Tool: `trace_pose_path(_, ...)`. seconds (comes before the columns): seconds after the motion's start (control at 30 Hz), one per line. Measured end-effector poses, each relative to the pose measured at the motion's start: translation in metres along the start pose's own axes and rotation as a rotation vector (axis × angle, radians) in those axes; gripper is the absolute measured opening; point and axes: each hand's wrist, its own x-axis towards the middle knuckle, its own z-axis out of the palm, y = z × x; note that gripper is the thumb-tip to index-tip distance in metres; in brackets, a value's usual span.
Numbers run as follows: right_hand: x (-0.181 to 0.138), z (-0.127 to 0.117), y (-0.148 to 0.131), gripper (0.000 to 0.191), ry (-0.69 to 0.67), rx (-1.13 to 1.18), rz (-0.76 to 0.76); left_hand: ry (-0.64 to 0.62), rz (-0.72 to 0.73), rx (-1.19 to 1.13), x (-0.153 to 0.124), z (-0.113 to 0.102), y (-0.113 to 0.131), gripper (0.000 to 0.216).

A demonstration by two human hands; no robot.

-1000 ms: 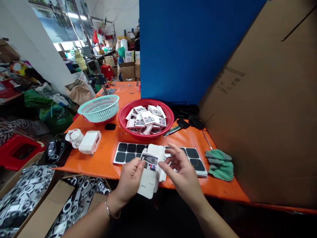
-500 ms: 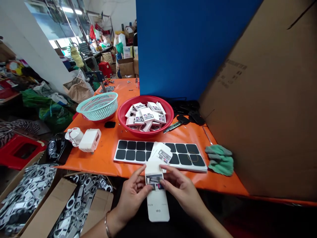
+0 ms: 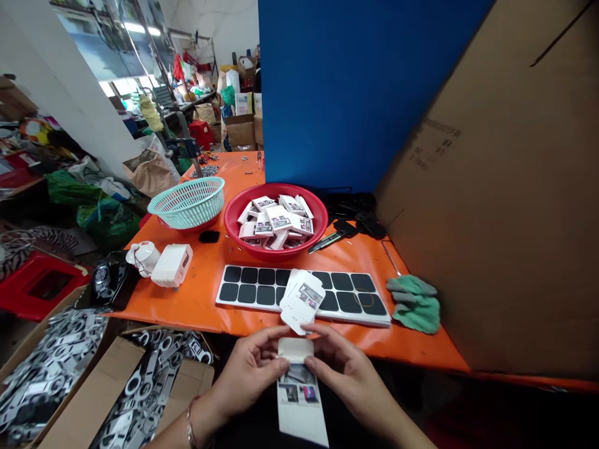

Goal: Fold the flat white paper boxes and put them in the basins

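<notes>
One colander (image 3: 187, 204), one knife (image 3: 325, 242) and one bracelet (image 3: 189, 427) show.

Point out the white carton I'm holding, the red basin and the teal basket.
White carton (image 3: 300, 394): head view, printed face.
Red basin (image 3: 275, 255): head view, front wall.
Teal basket (image 3: 193, 216): head view, slotted side.

Head-worn view from close above and behind left hand (image 3: 253, 377) and right hand (image 3: 349, 380), facing forward-down over the desk (image 3: 367, 254).

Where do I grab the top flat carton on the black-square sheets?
Probably pinch the top flat carton by its near end, coming from the near side: that end juts past the near edge of the black-square sheets, while the rest lies over them.
</notes>
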Motion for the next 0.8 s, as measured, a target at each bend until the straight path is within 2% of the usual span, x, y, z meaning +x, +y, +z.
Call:
trace_pose_path(0.1, -0.002, 0.0, -0.007, 0.031, -0.05, -0.13, -0.041, -0.01, 0.015, 0.145, -0.002, -0.003, 0.011, 0.028)
trace_pose_path(0.2, -0.001, 0.001, -0.014, 0.024, -0.101, -0.22, -0.066, -0.013, 0.009, 0.249, -0.004, -0.003, 0.02, 0.025)
trace_pose_path(0.3, 0.004, 0.006, -0.02, 0.024, -0.038, -0.246, -0.029, 0.028, -0.051, 0.243, -0.001, -0.001, 0.024, 0.024)
trace_pose_path(0.43, 0.011, 0.011, -0.026, 0.027, 0.032, -0.196, 0.026, 0.071, -0.115, 0.147, 0.006, 0.0, 0.027, 0.024)
trace_pose_path(0.67, 0.001, 0.009, -0.019, 0.031, 0.018, -0.053, 0.138, -0.04, -0.142, 0.104, 0.004, -0.005, 0.026, 0.028)
trace_pose_path(0.8, 0.008, 0.011, -0.02, 0.03, 0.064, -0.009, 0.165, 0.011, -0.169, 0.085, 0.008, -0.004, 0.022, 0.027)
